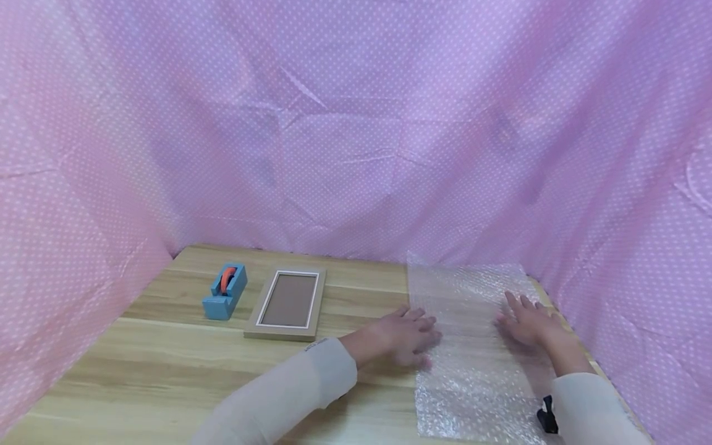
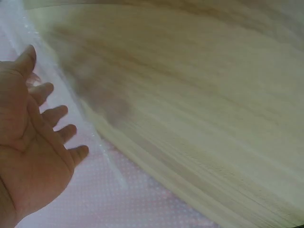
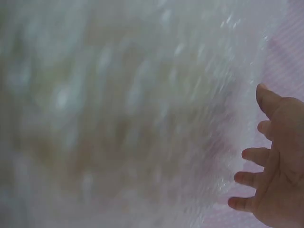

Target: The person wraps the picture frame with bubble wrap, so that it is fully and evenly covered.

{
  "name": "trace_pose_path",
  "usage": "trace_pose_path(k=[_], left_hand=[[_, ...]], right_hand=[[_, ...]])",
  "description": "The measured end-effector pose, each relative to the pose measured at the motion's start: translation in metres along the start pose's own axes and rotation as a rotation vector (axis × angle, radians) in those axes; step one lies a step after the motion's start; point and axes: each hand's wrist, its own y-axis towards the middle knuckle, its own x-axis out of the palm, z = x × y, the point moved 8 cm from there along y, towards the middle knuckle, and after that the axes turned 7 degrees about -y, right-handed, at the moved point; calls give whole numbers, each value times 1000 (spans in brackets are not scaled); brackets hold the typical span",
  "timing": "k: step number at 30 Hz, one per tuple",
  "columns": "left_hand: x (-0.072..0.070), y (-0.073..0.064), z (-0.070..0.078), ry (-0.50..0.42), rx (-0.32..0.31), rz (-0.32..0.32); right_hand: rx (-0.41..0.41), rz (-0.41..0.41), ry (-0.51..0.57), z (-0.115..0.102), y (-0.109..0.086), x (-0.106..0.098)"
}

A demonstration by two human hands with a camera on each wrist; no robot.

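A clear sheet of bubble wrap [image 1: 467,371] lies spread on the right part of the wooden table. Over its left edge is my left hand [image 1: 408,337], palm down with fingers extended. My right hand [image 1: 531,321] is spread at the sheet's right side, its fingers straight. In the left wrist view, the left hand [image 2: 35,133] shows its palm and spread fingers beside the sheet's edge. The right wrist view shows the right hand [image 3: 275,166] next to the bubble wrap [image 3: 142,109]. Whether either hand presses on the sheet I cannot tell.
Left of the sheet lies a picture frame [image 1: 318,303] with a white inner border. Farther left stands a blue tape dispenser [image 1: 219,307] holding an orange roll. Pink dotted cloth [image 1: 356,136] encloses the table [image 1: 139,371] at the back and sides.
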Motion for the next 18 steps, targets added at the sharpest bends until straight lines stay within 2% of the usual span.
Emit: trace_pose_path(k=[6,10,18], left_hand=[[4,9,1,6,105,-3],[6,11,1,-3,156,-9],[9,13,-2,-7,171,-26]], right_hand=[[-85,6,53,7,1,7],[-83,-18,69,12,3,17],[-89,3,52,12,9,18]])
